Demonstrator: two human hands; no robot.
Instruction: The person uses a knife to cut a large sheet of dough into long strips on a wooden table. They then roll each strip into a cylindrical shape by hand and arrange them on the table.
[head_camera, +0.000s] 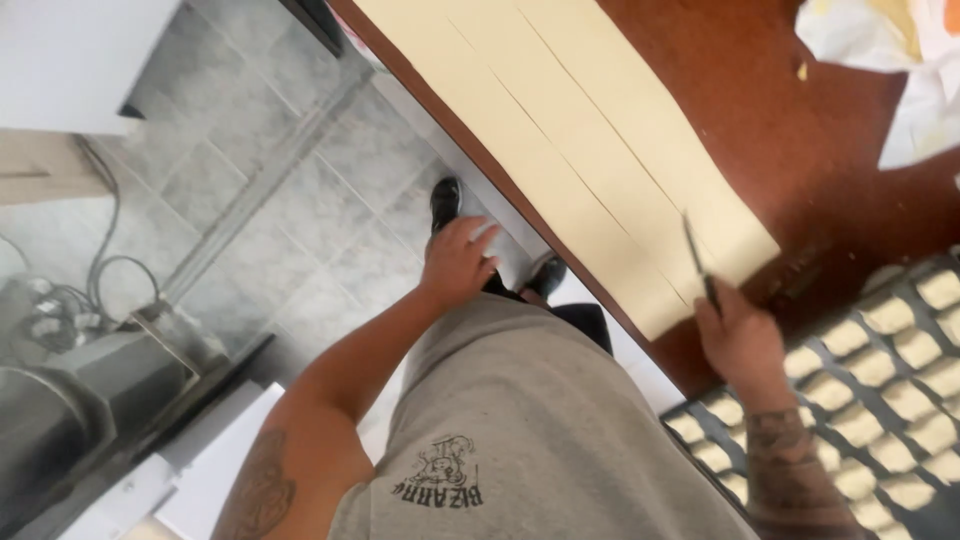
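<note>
Left arm bare, bent at the elbow, a dark tattoo on the upper arm. Forearm runs forward and away from the body. Left hand (458, 262) hangs loose off to the side at hip level, back of the hand up, fingers curled under; whether anything sits in the palm can't be made out from here. Right forearm tattooed near the wrist, reaching forward. Right hand (738, 338) closed in a fist-like grip around the handle of a thin knife (698, 262), knuckles up, blade pointing away from the body.
</note>
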